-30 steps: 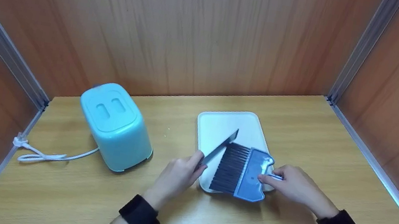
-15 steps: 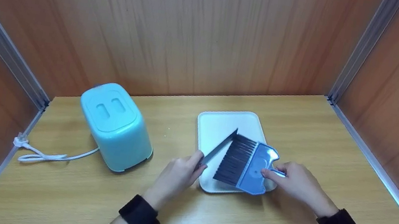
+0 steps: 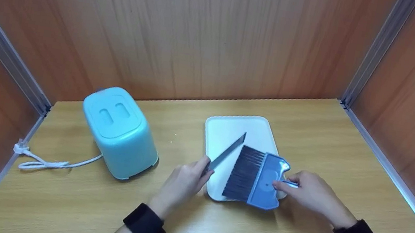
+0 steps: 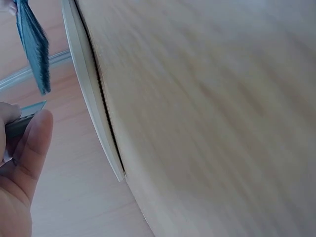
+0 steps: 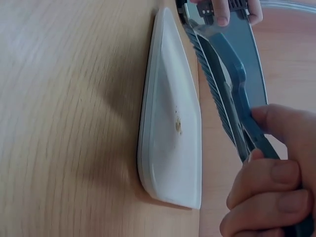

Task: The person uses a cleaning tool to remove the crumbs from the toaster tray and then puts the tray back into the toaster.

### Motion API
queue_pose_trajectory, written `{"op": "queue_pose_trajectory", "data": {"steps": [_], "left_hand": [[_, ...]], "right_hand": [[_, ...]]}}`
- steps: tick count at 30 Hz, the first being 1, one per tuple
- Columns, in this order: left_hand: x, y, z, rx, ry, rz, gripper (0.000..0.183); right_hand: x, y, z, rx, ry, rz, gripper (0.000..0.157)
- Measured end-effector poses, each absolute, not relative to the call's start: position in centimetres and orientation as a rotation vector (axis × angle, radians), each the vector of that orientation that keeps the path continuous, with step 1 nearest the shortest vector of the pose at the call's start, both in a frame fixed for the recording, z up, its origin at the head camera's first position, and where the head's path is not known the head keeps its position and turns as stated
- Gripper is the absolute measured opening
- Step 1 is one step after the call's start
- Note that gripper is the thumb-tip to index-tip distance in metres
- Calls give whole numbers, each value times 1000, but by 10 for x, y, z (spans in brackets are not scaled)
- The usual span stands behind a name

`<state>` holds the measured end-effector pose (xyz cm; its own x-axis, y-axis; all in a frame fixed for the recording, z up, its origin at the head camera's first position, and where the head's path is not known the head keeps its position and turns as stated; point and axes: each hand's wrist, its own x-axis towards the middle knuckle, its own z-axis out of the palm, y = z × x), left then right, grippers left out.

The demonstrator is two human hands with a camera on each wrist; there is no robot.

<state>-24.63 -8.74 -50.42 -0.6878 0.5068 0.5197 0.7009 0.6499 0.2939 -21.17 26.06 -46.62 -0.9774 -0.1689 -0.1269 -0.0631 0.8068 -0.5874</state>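
My left hand (image 3: 182, 181) pinches the end of a thin crumb tray (image 3: 228, 151), tilted up and nearly edge-on in the head view. Its flat blue-grey sheet (image 5: 255, 64) shows in the right wrist view. My right hand (image 3: 310, 193) grips the handle of a blue brush (image 3: 266, 182), whose dark bristles point left toward the crumb tray. In the head view a gap shows between bristles and sheet. Beneath both lies a white rectangular tray (image 3: 219, 126) on the table. A few brown crumbs (image 5: 178, 125) lie on it in the right wrist view.
A light-blue toaster (image 3: 123, 136) with two slot shapes on its top stands to the left. Its white cord (image 3: 47, 164) is bundled near the left wall. Wooden panels (image 3: 214, 28) enclose the table (image 3: 309, 121) at back and sides. Tiny specks lie beside the toaster.
The brush rose to the crumb tray's upper end, then came back down, ending slightly farther right than at first. The crumb tray has barely shifted. The white tray and toaster stay put.
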Motion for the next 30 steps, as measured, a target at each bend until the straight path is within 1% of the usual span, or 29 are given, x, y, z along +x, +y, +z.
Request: {"op": "queue_pose_trajectory", "data": {"steps": [6, 15, 23, 30], "left_hand": [[-246, -87, -503, -963, -2490, -709, 14], [-245, -86, -503, -980, -2505, -715, 13], [-245, -82, -501, -980, -2528, -718, 13], [-245, -77, -499, -952, -2520, -688, 15]], "right_hand": [[-211, 253, -468, -259, 2822, -901, 58], [-216, 256, -469, -158, 2883, -844, 60], [-219, 262, -466, -90, 2924, -828, 54], [-219, 269, -459, -69, 2990, -869, 60]]}}
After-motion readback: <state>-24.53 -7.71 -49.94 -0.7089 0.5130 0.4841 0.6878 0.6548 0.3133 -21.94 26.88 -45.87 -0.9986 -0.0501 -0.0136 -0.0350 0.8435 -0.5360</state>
